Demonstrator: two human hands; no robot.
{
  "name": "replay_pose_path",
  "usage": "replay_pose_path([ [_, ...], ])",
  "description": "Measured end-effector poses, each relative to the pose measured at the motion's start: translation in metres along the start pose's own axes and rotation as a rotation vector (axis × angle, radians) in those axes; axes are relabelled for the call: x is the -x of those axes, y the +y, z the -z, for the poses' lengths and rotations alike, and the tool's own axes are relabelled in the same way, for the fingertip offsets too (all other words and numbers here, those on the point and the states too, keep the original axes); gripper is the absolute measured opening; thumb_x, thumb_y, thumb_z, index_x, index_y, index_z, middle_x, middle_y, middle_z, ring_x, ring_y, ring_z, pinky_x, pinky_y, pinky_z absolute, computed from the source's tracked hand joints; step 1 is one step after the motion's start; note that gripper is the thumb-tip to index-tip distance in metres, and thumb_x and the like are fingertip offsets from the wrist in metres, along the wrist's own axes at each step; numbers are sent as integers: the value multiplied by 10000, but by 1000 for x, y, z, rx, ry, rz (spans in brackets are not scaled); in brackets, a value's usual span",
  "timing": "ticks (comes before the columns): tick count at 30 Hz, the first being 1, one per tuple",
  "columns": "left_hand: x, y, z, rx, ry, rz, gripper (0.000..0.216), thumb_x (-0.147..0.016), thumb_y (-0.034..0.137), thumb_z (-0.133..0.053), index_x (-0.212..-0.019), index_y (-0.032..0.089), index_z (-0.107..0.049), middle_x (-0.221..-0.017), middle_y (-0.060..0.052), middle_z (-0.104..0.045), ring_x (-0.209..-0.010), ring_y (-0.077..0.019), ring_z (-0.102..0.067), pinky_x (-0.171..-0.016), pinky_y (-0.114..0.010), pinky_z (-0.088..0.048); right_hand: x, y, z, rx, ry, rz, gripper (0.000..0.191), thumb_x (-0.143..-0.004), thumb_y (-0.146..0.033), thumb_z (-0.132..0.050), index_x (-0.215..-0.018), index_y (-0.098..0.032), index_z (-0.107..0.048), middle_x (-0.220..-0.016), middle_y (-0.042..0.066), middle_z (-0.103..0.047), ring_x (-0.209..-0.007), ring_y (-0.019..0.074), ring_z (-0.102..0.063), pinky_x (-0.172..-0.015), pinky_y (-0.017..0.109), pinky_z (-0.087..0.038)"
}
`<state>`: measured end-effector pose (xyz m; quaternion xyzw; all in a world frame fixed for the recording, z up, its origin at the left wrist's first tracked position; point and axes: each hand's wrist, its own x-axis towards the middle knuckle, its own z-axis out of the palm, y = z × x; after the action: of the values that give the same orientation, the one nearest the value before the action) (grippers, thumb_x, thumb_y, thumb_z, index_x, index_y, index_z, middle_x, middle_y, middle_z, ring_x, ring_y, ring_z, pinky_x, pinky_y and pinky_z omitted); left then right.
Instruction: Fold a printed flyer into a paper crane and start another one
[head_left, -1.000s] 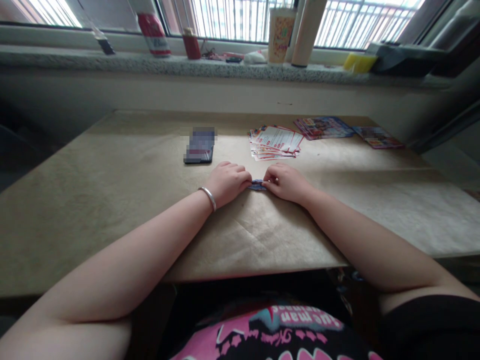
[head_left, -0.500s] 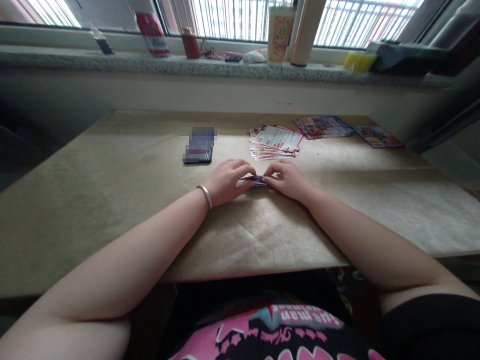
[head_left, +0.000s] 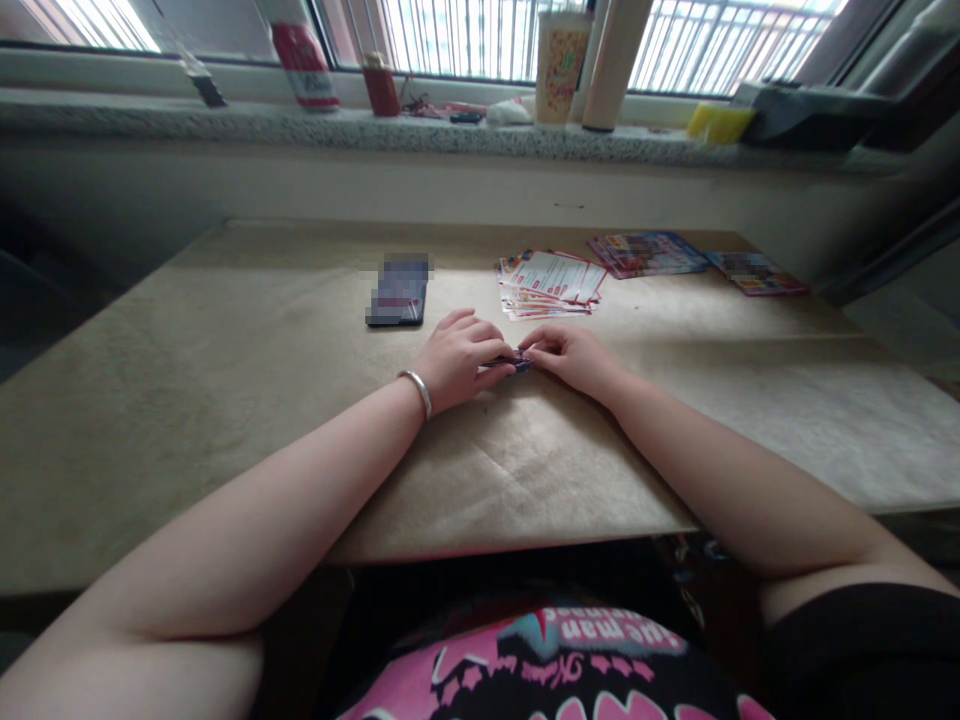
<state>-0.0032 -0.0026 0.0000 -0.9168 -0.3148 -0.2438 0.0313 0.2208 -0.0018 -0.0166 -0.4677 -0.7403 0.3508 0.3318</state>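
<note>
Together our left hand [head_left: 456,357] and right hand [head_left: 571,358] rest knuckles-up on the desk [head_left: 225,400], fingertips pinching a small folded paper [head_left: 514,362] between them.

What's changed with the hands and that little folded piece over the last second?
The left hand and right hand have closed in on each other and now nearly touch. Both sets of fingers pinch the small folded piece, which shows less than before. Neither hand let go. The phone, the fanned cards and the table are as they were.
</note>
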Motion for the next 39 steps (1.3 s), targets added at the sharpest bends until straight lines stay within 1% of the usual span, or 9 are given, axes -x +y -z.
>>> replay_pose_path([
  [6,-1,1,0,-17,4,-31,288,-902,469,-583,-968,228,-728,-995,-49,-705,-931,-200,-608,-1058,-436,-359,0,-1,-1,28,38,-2,148,-796,-301,-637,-876,-202,-713,-675,-10,-691,-630,128,-599,-613,252,-432],
  [10,-3,3,-1,-53,-3,-19,256,-934,393,-542,-930,223,-734,-926,-54,-711,-877,-196,-599,-972,-401,-405,1,-5,-1,96,47,18,157,-808,-320,-624,-854,-197,-710,-639,-17,-653,-594,123,-554,-586,254,-404],
  [13,-5,2,-3,-72,-14,17,259,-948,347,-522,-915,221,-745,-893,-58,-713,-851,-197,-597,-878,-375,-430,2,-10,1,214,82,99,168,-832,-299,-593,-834,-189,-721,-693,6,-664,-634,131,-550,-615,265,-410],
  [18,-5,-1,-7,-57,-20,91,217,-928,346,-579,-943,228,-760,-894,-63,-719,-832,-201,-610,-807,-359,-441,3,-16,2,304,89,209,185,-847,-238,-547,-838,-187,-725,-788,33,-700,-724,149,-591,-672,268,-434],
  [21,-4,-1,-8,-74,-21,104,229,-929,358,-580,-949,224,-764,-890,-64,-719,-816,-198,-623,-776,-343,-447,5,-14,1,309,113,175,170,-844,-242,-550,-851,-196,-714,-759,19,-694,-703,147,-600,-655,262,-436],
  [25,-3,-3,-10,-58,-13,110,230,-931,328,-569,-961,210,-764,-894,-59,-723,-781,-180,-641,-729,-308,-458,7,-11,2,312,147,60,124,-831,-257,-577,-834,-213,-693,-715,8,-693,-667,152,-616,-634,265,-443],
  [30,-1,-7,-14,9,11,146,212,-919,281,-573,-967,208,-766,-907,-49,-729,-785,-164,-658,-738,-279,-483,9,-13,0,210,100,5,100,-822,-225,-575,-873,-217,-661,-676,-9,-695,-631,145,-625,-630,266,-448],
  [34,-1,-9,-13,55,5,130,215,-922,263,-558,-961,199,-759,-894,-49,-721,-784,-157,-656,-746,-272,-490,10,-14,-1,228,91,77,165,-781,-174,-593,-921,-206,-673,-717,-12,-686,-639,130,-594,-636,257,-439],
  [39,-1,-11,-14,101,10,103,211,-920,252,-553,-944,187,-752,-874,-52,-710,-784,-157,-649,-744,-273,-492,5,-7,0,379,77,243,198,-778,-156,-605,-932,-216,-715,-778,0,-684,-660,131,-562,-668,269,-434],
])
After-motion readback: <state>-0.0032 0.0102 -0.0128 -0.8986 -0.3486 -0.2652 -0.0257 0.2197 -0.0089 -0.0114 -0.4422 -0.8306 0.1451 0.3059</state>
